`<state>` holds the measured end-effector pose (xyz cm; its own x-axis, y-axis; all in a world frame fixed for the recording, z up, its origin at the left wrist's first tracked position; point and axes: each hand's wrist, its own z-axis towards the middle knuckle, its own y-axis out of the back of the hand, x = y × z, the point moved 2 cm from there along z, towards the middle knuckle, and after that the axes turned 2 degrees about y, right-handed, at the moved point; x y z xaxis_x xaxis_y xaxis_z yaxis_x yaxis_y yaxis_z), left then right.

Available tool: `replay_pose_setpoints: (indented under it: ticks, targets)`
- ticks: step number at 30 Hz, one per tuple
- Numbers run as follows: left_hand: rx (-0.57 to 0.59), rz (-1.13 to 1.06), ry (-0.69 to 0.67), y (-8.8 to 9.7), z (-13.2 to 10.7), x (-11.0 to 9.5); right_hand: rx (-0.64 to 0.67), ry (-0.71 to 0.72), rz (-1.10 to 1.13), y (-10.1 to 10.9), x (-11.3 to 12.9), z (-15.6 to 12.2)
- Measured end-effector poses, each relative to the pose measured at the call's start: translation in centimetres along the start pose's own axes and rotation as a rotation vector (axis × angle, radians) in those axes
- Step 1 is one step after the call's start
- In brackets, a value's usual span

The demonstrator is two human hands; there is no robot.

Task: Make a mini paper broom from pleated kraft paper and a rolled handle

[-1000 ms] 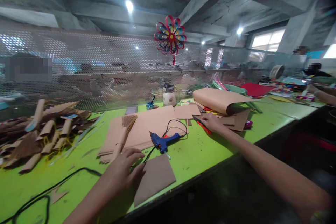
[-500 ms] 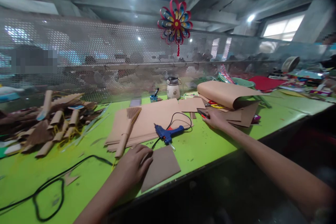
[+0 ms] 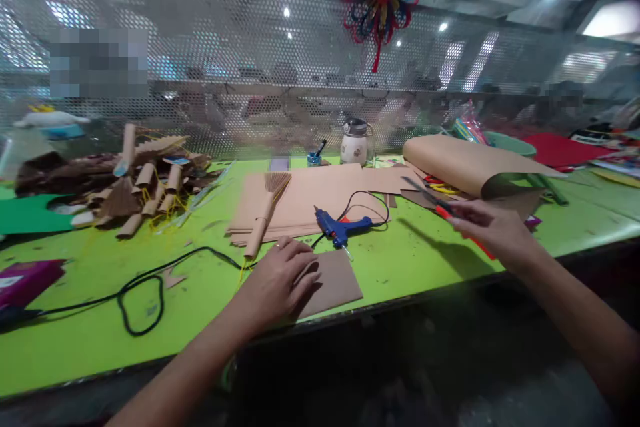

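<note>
My left hand point(image 3: 280, 278) rests at the left edge of a small brown cardboard piece point(image 3: 336, 280), fingers apart and slightly bent. My right hand point(image 3: 493, 230) is closed around red-handled scissors point(image 3: 436, 203), lifted above the table with the dark blades pointing left and away. Between my hands lies a blue glue gun point(image 3: 343, 225), its nozzle toward the upper left. Behind it is a stack of light brown paper sheets point(image 3: 320, 185). A rolled paper piece with a pleated fan end point(image 3: 265, 217) lies on that stack's left part.
Brown paper rolls point(image 3: 145, 175) with yellow strings are heaped at left. A black cord point(image 3: 161, 293) loops across the green table point(image 3: 200, 310). A purple box point(image 3: 30, 281) sits far left. At the back stand a white jar point(image 3: 354, 147) and curled kraft paper point(image 3: 465, 160).
My right hand has lifted the scissors off the table beside the papers and drawn them nearer. My left hand stays on the cardboard. The camera view has tilted down and turned left.
</note>
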<state>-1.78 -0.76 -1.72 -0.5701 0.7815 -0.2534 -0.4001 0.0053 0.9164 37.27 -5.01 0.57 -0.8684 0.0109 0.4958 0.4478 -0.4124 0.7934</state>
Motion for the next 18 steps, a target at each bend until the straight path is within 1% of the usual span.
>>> replay_pose_setpoints:
  ticks: [1, 2, 3, 4, 6, 8, 10, 14, 18]
  targets:
    - [0.015, 0.005, -0.003, -0.1, 0.1, -0.1, 0.079, 0.086, 0.149, -0.1, 1.4, -1.4]
    - [0.027, 0.015, -0.003, -0.1, 0.2, -0.2, 0.178, 0.163, 0.222, -0.4, 2.8, -2.8]
    - [0.037, 0.029, 0.002, -0.2, 0.3, -0.3, 0.252, 0.242, 0.236, -0.8, 4.2, -3.9]
    - [0.047, 0.043, 0.008, -0.3, 0.3, -0.4, 0.293, 0.323, 0.227, -1.3, 5.3, -4.7]
    - [0.070, 0.060, 0.015, -0.5, 0.3, -0.4, 0.354, 0.402, 0.176, -2.3, 6.7, -5.6]
    - [0.089, 0.059, 0.020, -0.7, 0.1, -0.3, 0.373, 0.433, 0.127, -3.0, 6.7, -5.9]
    - [0.090, 0.044, 0.023, -0.7, -0.1, -0.2, 0.371, 0.431, 0.099, -3.3, 6.1, -5.9]
    - [0.064, -0.002, 0.014, -0.7, -0.3, 0.0, 0.382, 0.399, 0.127, -2.9, 5.0, -6.5]
    - [0.043, -0.050, -0.020, -0.7, -0.4, -0.1, 0.383, 0.393, 0.164, -3.0, 5.3, -7.2]
